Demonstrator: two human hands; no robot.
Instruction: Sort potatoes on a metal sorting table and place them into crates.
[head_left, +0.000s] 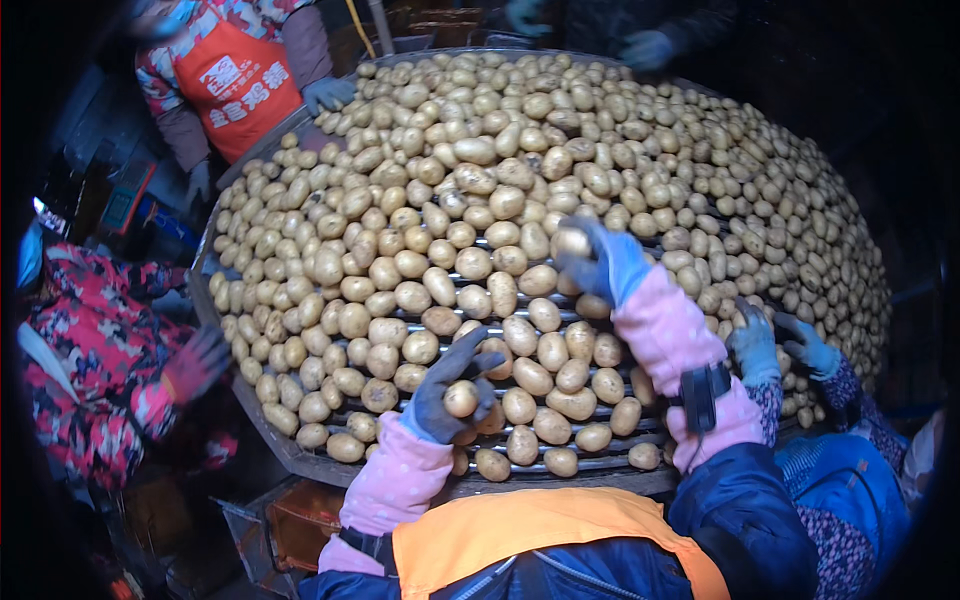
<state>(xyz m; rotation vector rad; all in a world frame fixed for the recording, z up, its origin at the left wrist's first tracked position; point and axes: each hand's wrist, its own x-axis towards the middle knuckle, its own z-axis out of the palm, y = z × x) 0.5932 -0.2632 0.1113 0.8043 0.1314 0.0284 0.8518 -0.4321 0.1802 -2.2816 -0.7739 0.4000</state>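
Note:
Potatoes (472, 262) cover a wide bed of metal rollers (480, 291) before me. My left hand (450, 390), in a blue-grey work glove and pink dotted sleeve, holds a small potato (460, 399) near the bed's close edge. Farther out and to the right, my right hand (600, 262), in a similar glove, has its fingers around a pale potato (571, 243); it is slightly blurred. A dark device is strapped over the right sleeve. Beneath and between my hands, bare rollers show among loose potatoes.
A co-worker's gloved hands (754, 345) work close on my right. Other co-workers' gloved hands are at the left side (196, 364), the far left (328, 94) and the far edge (646, 51). The bed's raised rim (300, 457) runs in front of me; a crate (300, 525) stands below it.

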